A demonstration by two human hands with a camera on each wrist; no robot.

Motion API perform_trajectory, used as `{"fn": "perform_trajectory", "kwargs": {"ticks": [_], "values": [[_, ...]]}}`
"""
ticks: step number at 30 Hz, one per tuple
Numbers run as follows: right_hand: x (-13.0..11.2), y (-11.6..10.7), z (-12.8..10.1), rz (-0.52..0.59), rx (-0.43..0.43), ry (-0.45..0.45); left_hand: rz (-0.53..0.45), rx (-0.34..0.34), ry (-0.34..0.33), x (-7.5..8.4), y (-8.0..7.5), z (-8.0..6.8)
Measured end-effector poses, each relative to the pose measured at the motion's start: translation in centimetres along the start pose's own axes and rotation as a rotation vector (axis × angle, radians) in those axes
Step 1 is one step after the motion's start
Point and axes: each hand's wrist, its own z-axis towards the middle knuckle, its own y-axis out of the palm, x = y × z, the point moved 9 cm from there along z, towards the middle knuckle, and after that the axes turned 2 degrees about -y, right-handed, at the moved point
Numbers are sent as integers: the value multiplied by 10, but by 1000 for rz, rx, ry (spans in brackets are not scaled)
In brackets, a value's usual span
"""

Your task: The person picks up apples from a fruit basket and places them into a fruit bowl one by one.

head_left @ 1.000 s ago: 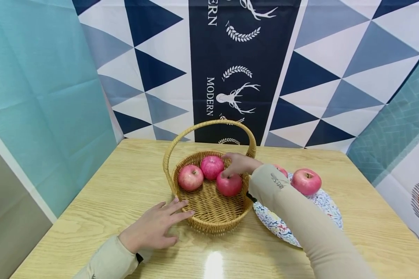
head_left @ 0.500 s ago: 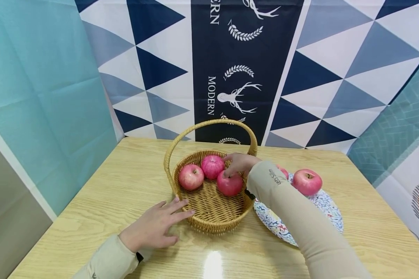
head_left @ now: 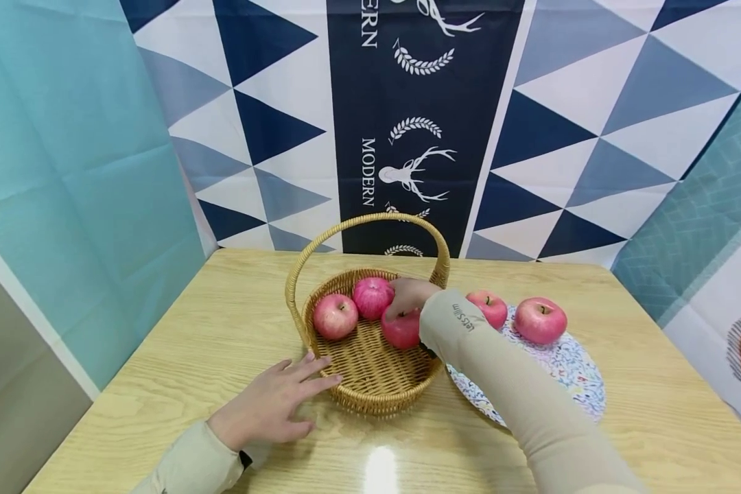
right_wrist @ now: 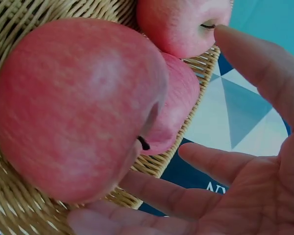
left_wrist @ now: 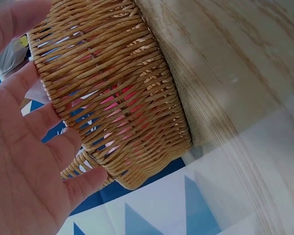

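Note:
A wicker basket (head_left: 370, 374) with a tall arched handle stands mid-table, holding three red apples. Over the rightmost apple (head_left: 399, 334) is my right hand (head_left: 412, 293). The right wrist view shows this apple (right_wrist: 78, 107) large and close, with the right hand (right_wrist: 235, 181) spread beside it, the thumb away from it and the fingertips at its lower side. Behind it lie the back apple (head_left: 372, 298) and the left apple (head_left: 335, 316). My left hand (head_left: 268, 405) reaches with extended fingers to the basket's near-left rim; the left wrist view shows its fingertips along the wicker wall (left_wrist: 108, 88).
Right of the basket, a patterned plate (head_left: 577, 374) bears two more apples, one at the left (head_left: 489, 309) and one at the right (head_left: 540, 320). My right sleeve (head_left: 519, 384) crosses over part of the plate. A patterned cloth (head_left: 278, 137) hangs behind the wooden table (head_left: 222, 315).
My right hand and sleeve have shifted slightly left over the rightmost apple, uncovering more of the left apple on the plate. My left hand stays at the basket rim.

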Motion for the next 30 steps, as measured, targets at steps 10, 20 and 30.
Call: {"fn": "perform_trajectory", "kwargs": {"ticks": [10, 20, 30], "values": [[4, 4, 0, -106, -12, 4, -15, 4, -5, 1, 2, -2], [17, 3, 6, -75, -47, -44, -10, -17, -20, -2, 0, 0], [17, 14, 3, -60, -129, -19, 11, 26, 13, 1, -1, -1]]}}
